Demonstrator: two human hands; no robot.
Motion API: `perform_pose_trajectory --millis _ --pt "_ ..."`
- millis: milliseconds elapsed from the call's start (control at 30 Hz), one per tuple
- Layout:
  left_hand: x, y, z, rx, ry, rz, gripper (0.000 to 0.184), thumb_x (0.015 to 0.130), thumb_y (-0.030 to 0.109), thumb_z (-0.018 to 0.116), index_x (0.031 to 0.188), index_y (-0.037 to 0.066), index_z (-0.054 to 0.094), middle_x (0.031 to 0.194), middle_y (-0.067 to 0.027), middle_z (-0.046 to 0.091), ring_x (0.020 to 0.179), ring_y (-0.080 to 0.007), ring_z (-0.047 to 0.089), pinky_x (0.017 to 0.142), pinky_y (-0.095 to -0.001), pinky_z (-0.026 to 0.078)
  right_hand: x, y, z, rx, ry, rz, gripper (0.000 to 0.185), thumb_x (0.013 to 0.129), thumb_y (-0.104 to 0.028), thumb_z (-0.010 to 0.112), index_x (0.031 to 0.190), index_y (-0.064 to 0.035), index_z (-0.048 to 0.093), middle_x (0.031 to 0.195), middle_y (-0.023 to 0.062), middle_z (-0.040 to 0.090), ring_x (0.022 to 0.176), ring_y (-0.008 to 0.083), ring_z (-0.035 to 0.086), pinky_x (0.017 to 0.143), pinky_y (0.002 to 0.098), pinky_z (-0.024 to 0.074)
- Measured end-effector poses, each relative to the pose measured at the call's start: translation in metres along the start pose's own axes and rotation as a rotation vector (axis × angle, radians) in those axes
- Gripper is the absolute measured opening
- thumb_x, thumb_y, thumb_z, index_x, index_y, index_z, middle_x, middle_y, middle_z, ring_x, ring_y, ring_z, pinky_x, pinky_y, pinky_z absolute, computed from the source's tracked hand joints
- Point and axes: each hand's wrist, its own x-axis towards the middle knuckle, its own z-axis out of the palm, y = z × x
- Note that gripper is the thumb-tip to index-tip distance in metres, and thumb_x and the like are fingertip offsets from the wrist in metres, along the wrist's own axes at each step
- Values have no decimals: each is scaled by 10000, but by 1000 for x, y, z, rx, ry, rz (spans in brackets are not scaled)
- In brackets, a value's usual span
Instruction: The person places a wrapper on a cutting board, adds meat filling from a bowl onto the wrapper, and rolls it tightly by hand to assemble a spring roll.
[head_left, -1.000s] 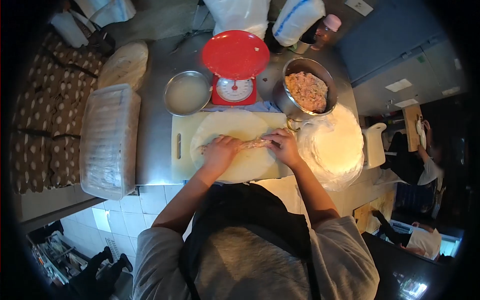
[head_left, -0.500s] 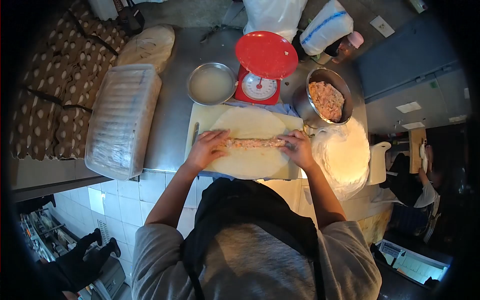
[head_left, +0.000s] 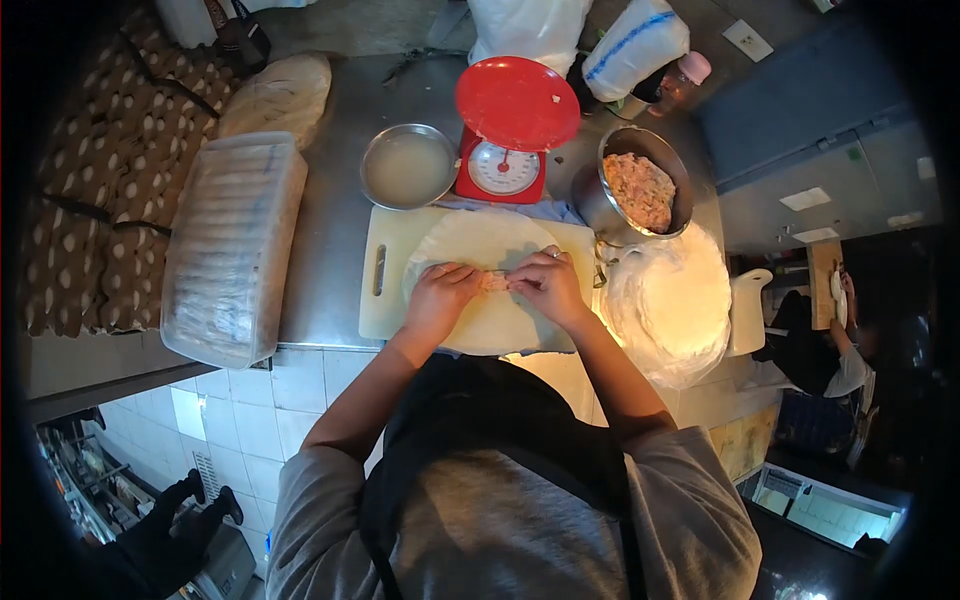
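A round pale wrapper sheet (head_left: 480, 325) lies on the cream cutting board (head_left: 378, 310). Across its middle runs a strip of pink meat filling (head_left: 495, 281), visible only between my hands. My left hand (head_left: 445, 300) is over the left part of the strip, its fingers bent and pressed together on the filling. On the right side my right hand (head_left: 548, 284) pinches the strip with thumb and fingers. A steel pot (head_left: 590, 200) holding a mass of the same filling (head_left: 640, 192) stands at the back right of the board.
Behind the board are a bowl of cloudy liquid (head_left: 407, 168) and a red scale (head_left: 502, 170). Stacked wrappers in plastic (head_left: 670, 300) lie right. A lidded plastic tub (head_left: 232, 250) and egg trays (head_left: 110, 200) stand left. Another person (head_left: 815, 345) is at far right.
My hands have moved inward along the strip, closer together, and cover more of it than half a second ago. The whole view has also shifted slightly.
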Motion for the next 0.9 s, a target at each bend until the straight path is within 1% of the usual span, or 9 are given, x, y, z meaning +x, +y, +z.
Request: perform_pose_trajectory --millis 67,167,267,367,433,533,667,767,900 --pt "7 2 12 -55 -34 3 284 746 193 637 1009 92 673 999 -50 693 945 -212 634 839 -361 490 -1 2 -3 60 23 33 161 619 -180 801 764 -183 732 812 -52 641 819 182 551 741 344 385" --pt "20 15 19 -103 -133 -29 297 758 209 635 1026 86 667 973 -49 690 937 -219 633 834 -359 493 -6 11 -8 88 42 45 189 596 -187 817 765 -171 732 813 -40 640 814 189 554 741 343 387" --pt "28 26 34 -135 -44 65 312 724 170 707 1015 61 681 942 -61 696 905 -253 640 818 -365 502 -15 22 -8 53 57 33 235 571 -182 830 784 -157 734 814 -27 639 800 204 558 725 349 403" --pt "35 35 41 -146 -133 17 328 718 166 717 1024 53 681 941 -61 685 905 -254 625 815 -364 501 -18 18 -25 56 110 80 286 556 -167 834 824 -137 737 821 -6 641 785 225 561 701 360 430" --pt "40 43 43 -162 -109 11 350 714 169 723 1039 46 678 956 -71 678 904 -252 614 814 -366 498 -24 22 -31 56 114 122 342 550 -146 831 876 -110 735 839 27 644 780 246 563 679 370 461" --pt "43 49 56 -149 -108 23 348 728 191 714 1044 54 661 946 -63 666 912 -244 609 805 -373 498 -31 29 -29 80 113 116 368 551 -128 827 906 -105 732 843 41 638 776 251 564 692 370 462" --pt "51 58 65 -169 -83 15 385 709 148 727 1070 30 659 954 -85 649 907 -259 598 824 -370 489 -37 30 -36 62 140 158 349 581 -107 807 921 -114 728 830 41 621 788 253 562 707 369 456" --pt "54 68 73 -131 -106 -4 383 722 142 718 1085 43 647 957 -81 633 929 -266 591 837 -374 485 -44 40 -34 7 133 162 314 612 -101 790 919 -115 726 826 39 610 800 256 561 717 371 454" --pt "47 61 58 -89 -173 -26 373 741 154 705 1096 61 640 968 -87 628 944 -275 586 851 -383 481 -44 37 -35 -12 111 173 270 633 -94 780 897 -114 730 824 40 606 805 258 560 714 371 453"
